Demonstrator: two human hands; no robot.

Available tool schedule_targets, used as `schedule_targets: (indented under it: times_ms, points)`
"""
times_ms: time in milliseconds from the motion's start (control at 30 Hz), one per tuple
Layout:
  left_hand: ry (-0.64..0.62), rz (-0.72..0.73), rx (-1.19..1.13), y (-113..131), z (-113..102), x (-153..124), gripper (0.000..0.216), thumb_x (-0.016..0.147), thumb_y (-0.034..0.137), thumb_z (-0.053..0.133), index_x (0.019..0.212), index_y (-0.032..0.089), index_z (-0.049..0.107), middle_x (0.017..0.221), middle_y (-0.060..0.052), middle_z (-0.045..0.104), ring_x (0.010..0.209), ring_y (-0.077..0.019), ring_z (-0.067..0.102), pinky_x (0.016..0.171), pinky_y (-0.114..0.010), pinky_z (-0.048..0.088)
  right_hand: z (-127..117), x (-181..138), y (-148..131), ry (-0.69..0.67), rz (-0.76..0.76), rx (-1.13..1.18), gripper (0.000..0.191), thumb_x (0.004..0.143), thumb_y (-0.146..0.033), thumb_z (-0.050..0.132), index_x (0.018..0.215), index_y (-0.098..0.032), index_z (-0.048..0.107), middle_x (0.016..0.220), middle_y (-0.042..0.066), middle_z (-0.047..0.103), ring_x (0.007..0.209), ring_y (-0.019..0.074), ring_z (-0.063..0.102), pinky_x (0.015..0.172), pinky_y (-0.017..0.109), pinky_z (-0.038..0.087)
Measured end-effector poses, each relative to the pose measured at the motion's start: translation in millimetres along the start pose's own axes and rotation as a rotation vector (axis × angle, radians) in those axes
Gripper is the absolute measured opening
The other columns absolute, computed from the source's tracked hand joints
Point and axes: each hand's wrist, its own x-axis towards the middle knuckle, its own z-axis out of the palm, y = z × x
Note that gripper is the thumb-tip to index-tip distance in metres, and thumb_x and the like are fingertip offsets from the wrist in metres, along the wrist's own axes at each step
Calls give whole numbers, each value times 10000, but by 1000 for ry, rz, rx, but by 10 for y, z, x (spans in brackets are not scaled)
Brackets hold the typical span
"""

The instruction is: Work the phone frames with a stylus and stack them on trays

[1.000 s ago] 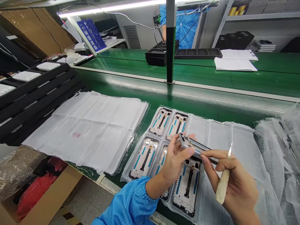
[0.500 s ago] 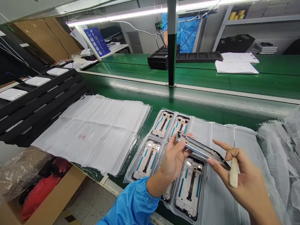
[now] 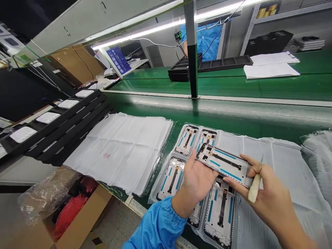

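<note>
Two hands, a left hand [image 3: 198,183] and a right hand [image 3: 269,195], hold one phone frame [image 3: 223,165] between them, and the right hand also holds one pick [image 3: 254,188]. Below the grip lie five more phone frames [image 3: 172,178], one partly hidden. Left of the grip, one black rack [image 3: 64,141] carries four white pads [image 3: 48,117]. Far ahead stands one other person [image 3: 203,41].
</note>
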Motion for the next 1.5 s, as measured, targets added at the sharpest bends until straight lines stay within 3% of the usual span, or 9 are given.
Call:
schedule_targets:
  times_ms: [133, 333, 433, 500, 567, 633, 800, 1067, 1500]
  points:
    - [19, -68, -13, 25, -10, 13, 835, 1035, 749, 267, 1332, 88, 682, 1481, -177, 585, 1386, -324, 555, 1155, -467, 448, 110, -14, 2, 22, -72, 14, 381, 1154, -504, 540, 970, -188, 432, 1307, 162, 610, 1223, 297, 583, 811, 387, 495]
    - [27, -155, -16, 43, -74, 16, 806, 1046, 728, 272, 1475, 116, 575, 1537, -186, 531, 1366, -332, 573, 1124, -499, 457, 131, -27, -36, 18, -88, 68, 312, 1135, -415, 584, 1017, -142, 490, 1443, 197, 531, 1314, 324, 519, 975, 435, 487]
    - [55, -156, -14, 34, -77, 17, 820, 1054, 717, 258, 1524, 101, 524, 1540, -197, 524, 1343, -339, 591, 1116, -503, 459, 55, -36, -108, 33, -39, 113, 179, 1127, -269, 535, 1193, -105, 565, 1479, 192, 503, 1391, 314, 490, 1236, 538, 300]
    - [66, -145, 3, 27, -67, 19, 826, 1058, 714, 246, 1530, 94, 519, 1525, -199, 538, 1323, -338, 606, 1109, -504, 464, -2, -47, -155, 75, -21, 114, 330, 1122, -147, 471, 1437, -87, 553, 1455, 171, 533, 1394, 268, 503, 1284, 492, 260]
    - [86, -136, 29, 19, -49, 19, 833, 1057, 717, 235, 1538, 95, 512, 1518, -197, 545, 1307, -334, 615, 1101, -498, 470, -43, -55, -187, 90, -9, 135, 509, 1124, -83, 419, 1631, -119, 434, 1374, 136, 601, 1313, 221, 576, 1176, 367, 438]
    - [105, -132, 63, 9, -30, 16, 845, 1056, 722, 218, 1551, 96, 495, 1516, -198, 547, 1298, -332, 619, 1089, -492, 479, -55, -56, -197, 70, -43, 209, 485, 1142, -108, 420, 1622, -159, 466, 1261, 112, 653, 1176, 210, 641, 1000, 316, 533]
    - [121, -141, 144, -25, 11, -2, 853, 1054, 722, 160, 1554, 122, 504, 1473, -198, 584, 1243, -336, 646, 1044, -497, 500, 22, -47, -219, -17, -60, 413, 207, 1113, -111, 496, 1251, -137, 648, 1165, 123, 636, 1095, 219, 627, 909, 322, 525]
    - [83, -140, 191, -70, 53, -20, 867, 1060, 694, 136, 1548, 94, 527, 1322, -217, 668, 1186, -339, 666, 1051, -484, 489, 123, 13, -363, -78, -117, 408, 135, 1078, -73, 550, 1159, -138, 637, 1096, 79, 660, 1044, 157, 666, 955, 241, 565]
    - [119, -132, 194, -60, 102, -47, 866, 1068, 665, 138, 1517, 35, 527, 1363, -229, 641, 1259, -359, 628, 1108, -476, 455, 183, 5, -346, -72, -159, 373, 187, 1063, -47, 572, 1206, -148, 638, 1116, 86, 668, 1018, 197, 678, 877, 320, 592]
